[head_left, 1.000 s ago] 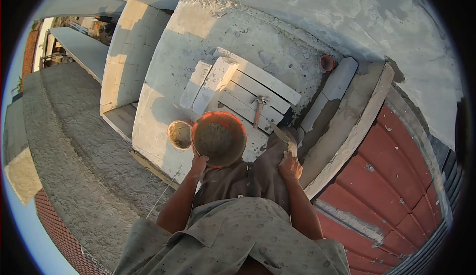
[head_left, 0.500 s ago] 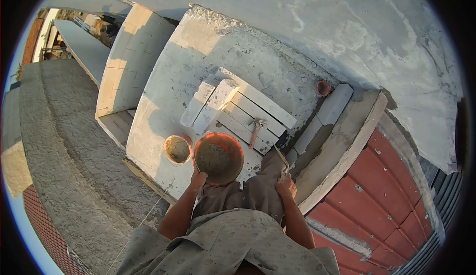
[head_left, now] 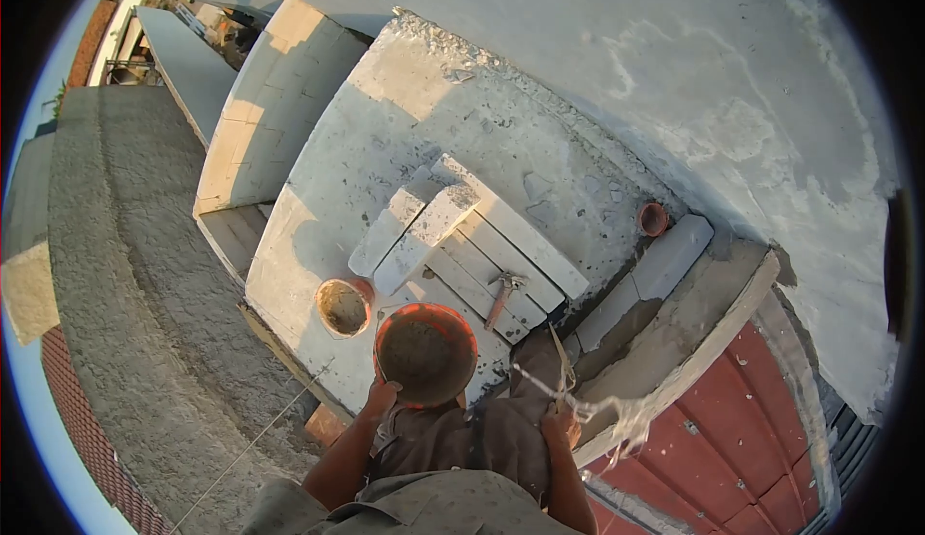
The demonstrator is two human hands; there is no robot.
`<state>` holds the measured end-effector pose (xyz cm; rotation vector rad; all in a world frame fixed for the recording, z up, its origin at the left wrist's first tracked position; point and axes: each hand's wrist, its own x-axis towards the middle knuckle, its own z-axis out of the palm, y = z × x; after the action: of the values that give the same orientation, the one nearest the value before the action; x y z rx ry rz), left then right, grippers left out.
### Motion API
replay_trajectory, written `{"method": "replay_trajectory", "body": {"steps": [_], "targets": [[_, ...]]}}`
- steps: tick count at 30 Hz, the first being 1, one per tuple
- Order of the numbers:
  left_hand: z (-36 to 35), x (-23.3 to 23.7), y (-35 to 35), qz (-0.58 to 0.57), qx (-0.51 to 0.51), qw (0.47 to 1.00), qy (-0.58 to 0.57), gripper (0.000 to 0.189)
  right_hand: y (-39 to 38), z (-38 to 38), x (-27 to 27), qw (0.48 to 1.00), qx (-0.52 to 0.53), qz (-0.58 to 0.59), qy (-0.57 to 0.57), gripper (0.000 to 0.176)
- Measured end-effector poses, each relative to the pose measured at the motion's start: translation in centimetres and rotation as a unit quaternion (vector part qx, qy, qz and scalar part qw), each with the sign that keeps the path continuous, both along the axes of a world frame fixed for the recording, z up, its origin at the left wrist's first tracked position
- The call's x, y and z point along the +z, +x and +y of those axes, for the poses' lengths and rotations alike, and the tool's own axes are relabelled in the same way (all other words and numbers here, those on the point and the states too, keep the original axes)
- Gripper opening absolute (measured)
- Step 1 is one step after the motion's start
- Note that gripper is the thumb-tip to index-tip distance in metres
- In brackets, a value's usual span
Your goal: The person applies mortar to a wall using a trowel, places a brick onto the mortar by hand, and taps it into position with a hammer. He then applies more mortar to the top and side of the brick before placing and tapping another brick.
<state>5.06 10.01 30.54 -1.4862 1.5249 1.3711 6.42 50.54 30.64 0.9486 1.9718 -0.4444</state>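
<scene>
My left hand (head_left: 383, 396) is closed at the near left rim of an orange bucket (head_left: 467, 323) holding grey mortar or murky liquid, and seems to grip its wire handle. My right hand (head_left: 559, 428) is wrapped round the handle of a trowel (head_left: 564, 360), its blade pointing away from me beside the wall. A pale, wet splash (head_left: 626, 419) hangs in mid-air just right of that hand. Left of the orange bucket stands a smaller mortar-smeared bucket (head_left: 344, 307). A hammer (head_left: 503, 301) lies on pale blocks (head_left: 472, 255) beyond it.
A low block wall (head_left: 665, 328) with wet mortar runs along my right, above a red metal roof (head_left: 723, 419). A small reddish pot (head_left: 652, 219) sits in the far corner by the large grey wall (head_left: 674, 101). A string (head_left: 251, 446) stretches at the left over a rough ledge.
The view has shifted, so the blocks and buckets appear lower. A pale splash has appeared beside my right hand. Both hands keep their grips.
</scene>
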Motion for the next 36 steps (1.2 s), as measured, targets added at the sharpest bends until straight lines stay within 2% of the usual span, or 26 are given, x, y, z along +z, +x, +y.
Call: {"method": "replay_trajectory", "body": {"steps": [2, 3, 5, 8, 9, 12, 14, 15, 16, 17, 18, 19, 21, 24, 27, 29, 32, 33, 34, 35, 36], "targets": [[2.3, 2.4, -1.8, -0.075, 0.003, 0.997, -0.013, 0.051, -1.8, -0.3, 1.8, 1.0, 0.009, 0.0, -0.004, 0.057], [1.7, 0.9, -0.6, -0.072, 0.031, 0.997, 0.0, 0.054, -2.0, -0.1, 1.8, 1.0, 0.014, 0.0, -0.003, 0.057], [2.3, 0.9, -0.6, -0.079, 0.022, 0.996, 0.025, 0.05, -1.9, 0.2, 2.2, 1.0, 0.001, 0.003, -0.006, 0.057], [4.1, 3.0, -4.0, -0.094, 0.036, 0.995, 0.019, 0.047, -2.6, 0.0, 3.8, 0.998, -0.029, 0.053, -0.023, 0.051], [5.0, 4.3, -5.3, -0.102, 0.046, 0.994, 0.01, 0.047, -1.9, 0.3, 3.4, 0.993, -0.044, 0.106, -0.037, 0.05], [6.1, 6.7, -7.5, -0.026, 0.044, 0.998, 0.038, 0.053, 0.3, 1.0, 2.0, 0.958, -0.096, 0.257, -0.08, 0.049], [5.0, 4.1, -6.3, 0.047, 0.014, 0.996, 0.07, 0.058, 1.1, 1.0, 2.7, 0.935, -0.045, 0.336, -0.101, 0.047], [4.5, 3.2, -6.1, 0.085, -0.002, 0.993, 0.087, 0.061, -0.9, 0.7, 5.7, 0.927, -0.005, 0.359, -0.108, 0.047], [5.4, 5.8, -7.9, 0.116, -0.02, 0.989, 0.087, 0.063, -3.0, 0.1, 8.9, 0.918, 0.035, 0.378, -0.116, 0.047], [6.2, 8.5, -10.0, 0.142, -0.04, 0.985, 0.085, 0.066, -5.2, -0.4, 11.6, 0.93, 0.053, 0.335, -0.144, 0.047], [5.4, 8.2, -10.2, 0.126, -0.076, 0.982, 0.122, 0.072, -6.5, -1.1, 14.3, 0.94, 0.07, 0.282, -0.176, 0.047], [4.7, 7.5, -10.9, 0.117, -0.113, 0.973, 0.16, 0.078, -7.6, -2.1, 16.3, 0.94, 0.107, 0.279, -0.165, 0.045], [5.9, 10.8, -13.1, 0.182, -0.145, 0.964, 0.127, 0.084, -9.8, -4.5, 18.9, 0.931, 0.185, 0.282, -0.137, 0.042], [6.4, 10.7, -14.4, 0.341, -0.312, 0.887, -0.004, 0.086, -13.0, -7.7, 19.4, 0.931, 0.236, 0.269, -0.071, 0.042], [9.2, 16.3, -17.2, 0.346, -0.377, 0.859, -0.022, 0.085, -15.1, -9.2, 15.5, 0.94, 0.232, 0.247, -0.046, 0.029], [11.1, 15.9, -18.0, 0.386, -0.374, 0.843, -0.03, 0.085, -14.4, -8.7, 13.2, 0.94, 0.211, 0.233, -0.128, 0.026], [13.6, 17.5, -18.3, 0.363, -0.37, 0.855, -0.025, 0.082, -12.8, -5.4, 9.7, 0.853, 0.258, 0.363, -0.271, 0.026], [14.4, 18.0, -19.0, 0.347, -0.367, 0.863, -0.024, 0.081, -13.7, -4.5, 11.6, 0.893, 0.173, 0.26, -0.324, 0.026], [15.0, 17.8, -19.5, 0.336, -0.407, 0.849, -0.042, 0.08, -15.1, -4.0, 15.4, 0.911, 0.083, 0.152, -0.375, 0.026], [15.4, 17.3, -19.7, 0.322, -0.445, 0.834, -0.061, 0.08, -15.7, -3.4, 17.3, 0.906, -0.008, 0.038, -0.421, 0.026], [15.8, 16.6, -19.8, 0.306, -0.48, 0.818, -0.08, 0.079, -15.4, -2.5, 17.1, 0.884, -0.068, 0.049, -0.46, 0.027]]}}
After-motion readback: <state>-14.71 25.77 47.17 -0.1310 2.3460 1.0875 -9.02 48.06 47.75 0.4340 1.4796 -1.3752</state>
